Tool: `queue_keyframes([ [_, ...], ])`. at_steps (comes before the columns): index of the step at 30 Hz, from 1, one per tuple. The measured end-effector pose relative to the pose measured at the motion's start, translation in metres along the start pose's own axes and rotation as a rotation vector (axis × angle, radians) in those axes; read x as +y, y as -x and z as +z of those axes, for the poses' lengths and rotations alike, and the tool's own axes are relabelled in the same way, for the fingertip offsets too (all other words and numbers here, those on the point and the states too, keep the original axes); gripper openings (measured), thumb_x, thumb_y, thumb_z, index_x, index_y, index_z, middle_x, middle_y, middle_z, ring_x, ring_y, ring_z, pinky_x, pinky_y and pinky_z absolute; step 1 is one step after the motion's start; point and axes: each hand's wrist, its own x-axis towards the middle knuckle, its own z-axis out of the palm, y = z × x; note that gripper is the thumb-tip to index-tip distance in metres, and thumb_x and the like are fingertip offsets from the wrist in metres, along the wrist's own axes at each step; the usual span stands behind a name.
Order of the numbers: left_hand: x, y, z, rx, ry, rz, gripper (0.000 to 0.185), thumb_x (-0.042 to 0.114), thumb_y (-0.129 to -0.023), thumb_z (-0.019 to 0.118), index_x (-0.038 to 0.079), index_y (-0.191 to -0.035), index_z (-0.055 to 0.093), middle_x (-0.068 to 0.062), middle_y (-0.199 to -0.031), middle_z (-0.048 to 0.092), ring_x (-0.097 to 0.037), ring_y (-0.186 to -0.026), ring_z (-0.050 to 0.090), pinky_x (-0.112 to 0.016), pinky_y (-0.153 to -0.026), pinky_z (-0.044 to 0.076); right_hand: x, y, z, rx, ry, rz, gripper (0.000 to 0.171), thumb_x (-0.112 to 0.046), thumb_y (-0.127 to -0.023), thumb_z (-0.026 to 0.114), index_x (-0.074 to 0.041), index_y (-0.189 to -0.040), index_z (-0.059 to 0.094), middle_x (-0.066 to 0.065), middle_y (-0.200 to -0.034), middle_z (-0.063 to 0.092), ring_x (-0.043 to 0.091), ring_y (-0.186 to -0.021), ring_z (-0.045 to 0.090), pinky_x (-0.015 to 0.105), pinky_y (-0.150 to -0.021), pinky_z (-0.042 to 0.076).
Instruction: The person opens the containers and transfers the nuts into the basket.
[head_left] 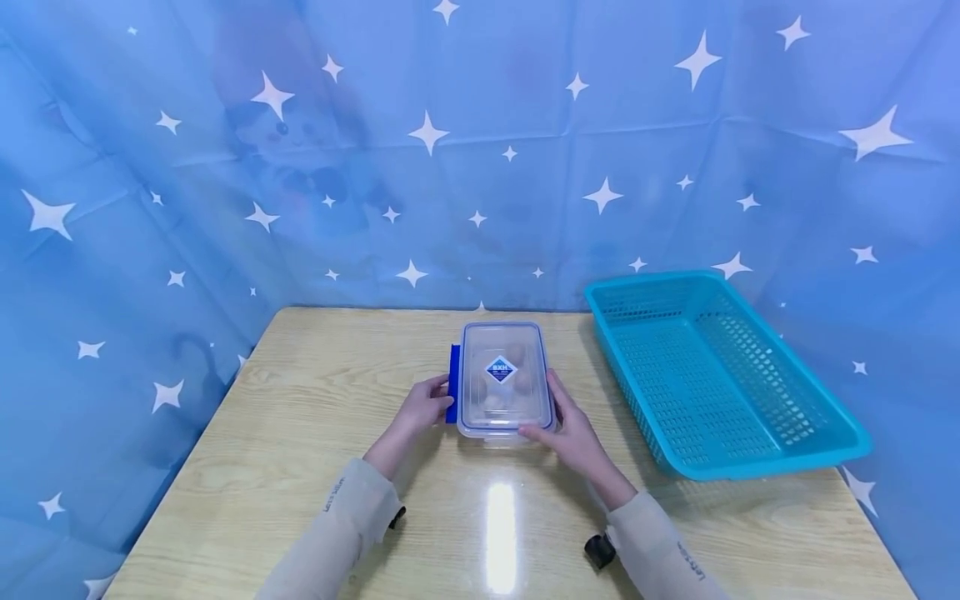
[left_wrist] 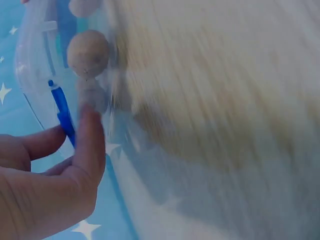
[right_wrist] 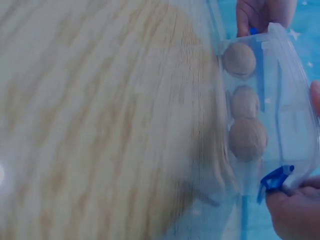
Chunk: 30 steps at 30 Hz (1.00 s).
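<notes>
Head view: both hands (head_left: pixel 427 408) flank the container (head_left: pixel 502 379), basket (head_left: pixel 720 375) near its right edge.

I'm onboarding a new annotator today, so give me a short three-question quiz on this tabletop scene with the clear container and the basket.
1. True or false: the clear container sits inside the turquoise basket.
2. Which hand touches the container's blue latch? A) left hand B) right hand C) neither
3. Fill in: through the container wall, the right wrist view shows ____ round brown nuts.

Key:
1. False; it stands on the wooden table, left of the basket.
2. A; the left hand is at the latch, and the right hand holds the opposite side.
3. Three.
</notes>
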Motion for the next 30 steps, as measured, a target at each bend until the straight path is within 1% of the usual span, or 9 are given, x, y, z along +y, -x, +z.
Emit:
queue_keyframes([
  [2, 0.004, 0.002, 0.0, 0.009, -0.061, 0.062, 0.051, -0.001, -0.1, 0.05, -0.006, -0.149, 0.037, -0.029, -0.144, 0.051, -0.041, -0.128, 0.057, -0.044, -0.103, 0.054, -0.005, 0.002, -0.001, -0.004, -0.002, 0.008, 0.105, -0.022, -0.087, 0.079, -0.006, -0.161, 0.006, 0.019, -0.168, 0.004, 0.041, -0.152, 0.017, 0.049, -0.124, 0.02],
  [4, 0.008, 0.005, 0.001, 0.029, -0.123, 0.136, 0.051, 0.003, -0.1, 0.052, -0.006, -0.149, 0.038, -0.027, -0.147, 0.049, -0.042, -0.135, 0.051, -0.049, -0.112, 0.046, -0.006, 0.002, -0.001, -0.003, 0.002, 0.016, 0.105, -0.023, -0.086, 0.079, -0.006, -0.16, 0.006, 0.018, -0.168, 0.005, 0.041, -0.152, 0.018, 0.049, -0.124, 0.021],
  [7, 0.012, 0.01, 0.003, 0.035, -0.179, 0.235, 0.05, 0.009, -0.101, 0.054, -0.005, -0.148, 0.041, -0.025, -0.149, 0.048, -0.041, -0.138, 0.047, -0.051, -0.117, 0.039, -0.007, 0.002, -0.003, -0.001, 0.011, 0.038, 0.106, -0.025, -0.086, 0.079, -0.006, -0.161, 0.007, 0.017, -0.168, 0.006, 0.041, -0.152, 0.018, 0.049, -0.124, 0.022],
  [10, 0.014, 0.013, 0.004, 0.013, -0.168, 0.284, 0.052, 0.011, -0.1, 0.057, -0.005, -0.147, 0.042, -0.024, -0.149, 0.049, -0.04, -0.139, 0.046, -0.05, -0.117, 0.039, -0.003, 0.001, -0.004, 0.005, 0.028, 0.044, 0.108, -0.03, -0.085, 0.08, -0.008, -0.161, 0.007, 0.015, -0.168, 0.008, 0.039, -0.152, 0.019, 0.048, -0.124, 0.023],
  [15, 0.013, 0.015, 0.005, 0.012, -0.145, 0.275, 0.058, 0.013, -0.097, 0.064, -0.003, -0.148, 0.042, -0.023, -0.15, 0.048, -0.038, -0.141, 0.045, -0.048, -0.117, 0.039, -0.007, -0.003, -0.006, 0.019, 0.045, 0.023, 0.102, -0.029, -0.086, 0.079, -0.007, -0.161, 0.012, 0.017, -0.168, 0.01, 0.04, -0.152, 0.02, 0.049, -0.124, 0.023],
  [18, 0.012, 0.015, 0.007, 0.02, -0.11, 0.245, 0.063, 0.013, -0.094, 0.067, -0.002, -0.149, 0.041, -0.021, -0.152, 0.046, -0.036, -0.142, 0.044, -0.046, -0.118, 0.038, -0.008, -0.006, -0.008, 0.018, 0.063, -0.015, 0.097, -0.026, -0.088, 0.077, -0.004, -0.16, 0.016, 0.019, -0.167, 0.014, 0.041, -0.152, 0.02, 0.051, -0.123, 0.024],
  [21, 0.012, 0.016, 0.01, 0.027, -0.083, 0.232, 0.066, 0.011, -0.093, 0.069, -0.001, -0.15, 0.039, -0.021, -0.154, 0.043, -0.035, -0.143, 0.043, -0.045, -0.118, 0.038, -0.008, -0.008, -0.008, 0.006, 0.08, -0.037, 0.096, -0.025, -0.088, 0.077, -0.002, -0.159, 0.017, 0.021, -0.166, 0.016, 0.041, -0.152, 0.019, 0.053, -0.123, 0.024],
  [25, 0.014, 0.017, 0.013, 0.031, -0.067, 0.228, 0.066, 0.006, -0.092, 0.068, -0.002, -0.15, 0.039, -0.022, -0.154, 0.042, -0.036, -0.143, 0.043, -0.044, -0.116, 0.04, -0.008, -0.009, -0.009, 0.003, 0.084, -0.029, 0.097, -0.026, -0.087, 0.078, -0.003, -0.159, 0.018, 0.02, -0.166, 0.017, 0.041, -0.152, 0.02, 0.052, -0.122, 0.025],
  [30, 0.018, 0.018, 0.016, 0.043, -0.09, 0.229, 0.063, 0.001, -0.092, 0.066, -0.004, -0.149, 0.039, -0.024, -0.153, 0.043, -0.037, -0.141, 0.044, -0.042, -0.112, 0.045, -0.01, -0.008, -0.011, 0.002, 0.085, -0.025, 0.098, -0.026, -0.087, 0.079, -0.002, -0.159, 0.017, 0.021, -0.166, 0.016, 0.041, -0.152, 0.02, 0.052, -0.122, 0.025],
])
